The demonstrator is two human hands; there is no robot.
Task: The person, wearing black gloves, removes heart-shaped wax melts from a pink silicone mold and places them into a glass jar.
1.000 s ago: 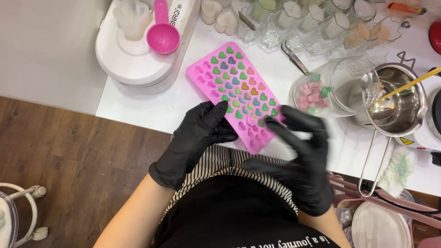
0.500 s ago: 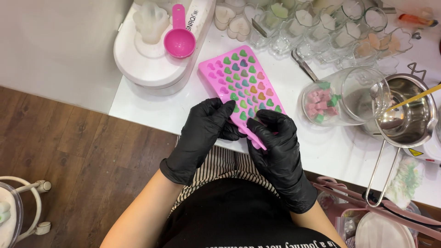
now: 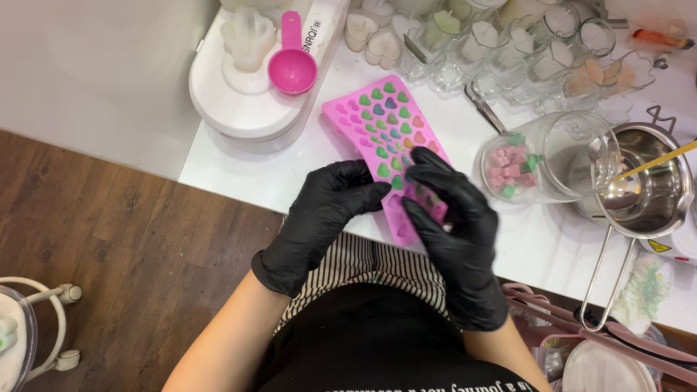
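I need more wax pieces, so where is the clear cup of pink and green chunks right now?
In the head view, the clear cup lies tipped on the white table, right of the pink mould, beside the steel pot.

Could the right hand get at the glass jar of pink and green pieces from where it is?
Probably yes: the right hand rests on the pink mould, and bare white counter lies between it and the jar.
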